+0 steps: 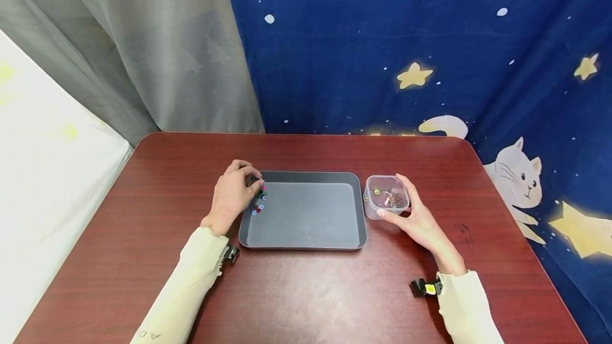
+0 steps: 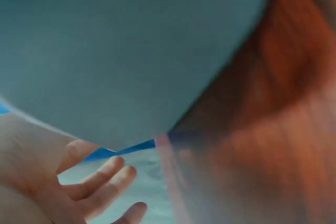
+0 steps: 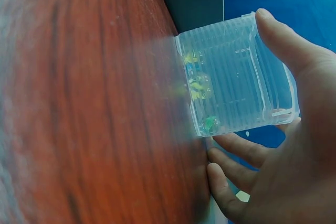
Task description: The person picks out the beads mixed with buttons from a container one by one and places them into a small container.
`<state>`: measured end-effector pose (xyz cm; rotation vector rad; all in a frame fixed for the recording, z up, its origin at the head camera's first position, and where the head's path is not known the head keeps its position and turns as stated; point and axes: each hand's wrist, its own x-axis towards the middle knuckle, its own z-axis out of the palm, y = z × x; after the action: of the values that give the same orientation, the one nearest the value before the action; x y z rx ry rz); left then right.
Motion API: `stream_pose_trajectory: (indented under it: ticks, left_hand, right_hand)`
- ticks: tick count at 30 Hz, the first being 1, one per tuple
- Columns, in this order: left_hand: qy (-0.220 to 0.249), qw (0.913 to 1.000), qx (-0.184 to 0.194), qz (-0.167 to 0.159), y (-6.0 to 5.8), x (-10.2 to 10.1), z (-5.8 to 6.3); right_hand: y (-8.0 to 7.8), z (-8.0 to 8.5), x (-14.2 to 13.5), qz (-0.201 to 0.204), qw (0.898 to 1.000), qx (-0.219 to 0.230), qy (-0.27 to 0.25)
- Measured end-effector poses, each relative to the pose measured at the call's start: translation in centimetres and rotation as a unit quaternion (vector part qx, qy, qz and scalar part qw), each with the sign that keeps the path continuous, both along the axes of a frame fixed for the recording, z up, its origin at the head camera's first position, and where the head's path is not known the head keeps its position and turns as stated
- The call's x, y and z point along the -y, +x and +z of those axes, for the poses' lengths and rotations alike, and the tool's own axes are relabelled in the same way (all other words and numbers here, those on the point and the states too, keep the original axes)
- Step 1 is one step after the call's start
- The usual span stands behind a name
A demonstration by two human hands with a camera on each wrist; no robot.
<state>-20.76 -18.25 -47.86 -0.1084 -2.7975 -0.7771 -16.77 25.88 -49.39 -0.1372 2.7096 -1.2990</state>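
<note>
My left hand point(image 1: 232, 194) hangs over the far left corner of a grey tray point(image 1: 306, 243), thumb and forefinger tips close together. Right by those fingertips, several small round bead-like pieces point(image 1: 261, 207) in red, blue, green and pink lie along the tray's left side. I cannot tell whether a piece is between the fingertips. Beyond the tray's right edge my right hand point(image 1: 421, 224) grips a clear plastic box point(image 3: 226, 77), thumb on the near side and fingers round the far side. Small yellow and green pieces point(image 3: 197, 87) sit low inside it.
Tray and box stand on a dark red wood-grain table point(image 1: 191, 147). Grey and blue star-patterned curtains point(image 1: 334, 41) hang behind its far edge. A white cloth surface point(image 1: 48, 147) slopes at the left.
</note>
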Motion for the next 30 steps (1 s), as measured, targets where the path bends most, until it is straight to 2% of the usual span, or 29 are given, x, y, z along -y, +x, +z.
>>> stream_pose_trajectory:
  ticks: [4,11,19,30]
  left_hand:
    - [0.020,0.9994,-0.024,-0.010,0.0,-0.5,1.0]
    - [0.038,0.9983,-0.033,-0.029,0.1,-2.0,2.7]
    - [0.039,0.9964,-0.050,-0.057,0.2,-3.7,3.7]
    - [0.031,0.9936,-0.048,-0.098,0.5,-6.1,5.5]
  right_hand:
    - [0.1,0.1,0.0,-0.002,1.000,0.003,0.002]
    - [0.1,0.1,0.0,-0.002,1.000,0.004,0.003]
    - [0.0,0.1,0.1,0.000,1.000,0.003,0.002]
    - [-0.1,0.0,0.0,0.001,1.000,0.000,-0.001]
